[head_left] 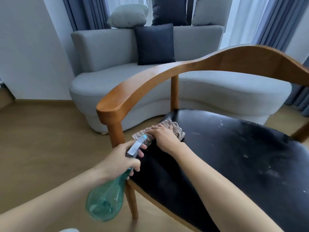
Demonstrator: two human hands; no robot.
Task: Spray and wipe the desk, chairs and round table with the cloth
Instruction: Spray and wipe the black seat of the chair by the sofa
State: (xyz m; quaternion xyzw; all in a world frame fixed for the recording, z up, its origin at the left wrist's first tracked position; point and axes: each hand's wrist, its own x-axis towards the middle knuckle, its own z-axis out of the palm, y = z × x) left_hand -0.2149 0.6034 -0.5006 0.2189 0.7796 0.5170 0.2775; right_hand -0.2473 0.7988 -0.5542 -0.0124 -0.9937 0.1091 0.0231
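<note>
The wooden chair (175, 67) has a smooth black seat (234, 156) with pale specks right of your right hand (164, 135); wipe there with firm strokes. This hand presses flat on the woven cloth (173, 125). Your left hand (124, 158) grips the clear green spray bottle (107, 196).

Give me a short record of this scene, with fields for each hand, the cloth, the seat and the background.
left hand: grips the spray bottle by its neck, finger on the trigger
right hand: presses flat on the cloth
cloth: bunched, at the seat's far left corner
seat: black, with pale specks and smears
chair: wooden, curved armrest
background: grey sofa, dark cushion
</note>
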